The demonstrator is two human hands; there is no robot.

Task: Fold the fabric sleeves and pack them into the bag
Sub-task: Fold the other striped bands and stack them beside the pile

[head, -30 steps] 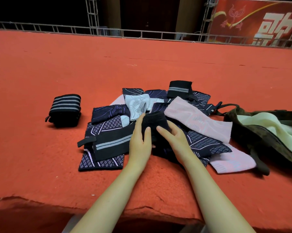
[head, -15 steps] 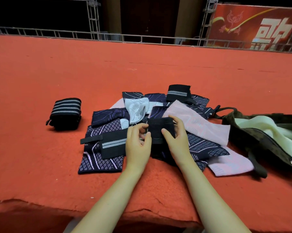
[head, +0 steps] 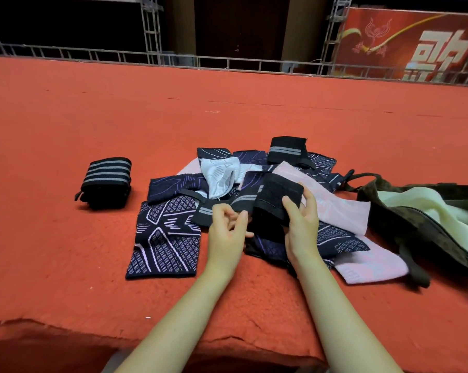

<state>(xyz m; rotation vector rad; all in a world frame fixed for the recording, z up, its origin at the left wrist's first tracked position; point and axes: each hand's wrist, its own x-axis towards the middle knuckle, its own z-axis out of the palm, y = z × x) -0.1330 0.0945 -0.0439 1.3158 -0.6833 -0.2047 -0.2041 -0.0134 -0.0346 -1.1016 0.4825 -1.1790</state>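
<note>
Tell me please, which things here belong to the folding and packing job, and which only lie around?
Job:
- black sleeve, held by right hand
- left hand, beside it
- pile of sleeves
- folded striped sleeve
- bag

Lying around:
- red carpet
- metal railing
- red banner

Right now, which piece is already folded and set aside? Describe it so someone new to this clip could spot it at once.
Start from the pile of sleeves in the middle of the red carpet, then look to its left. There a folded black bundle sits alone, apart from the pile. Its stack of grey stripes on top and its tidy block shape set it apart from the loose, flat pieces.
</note>
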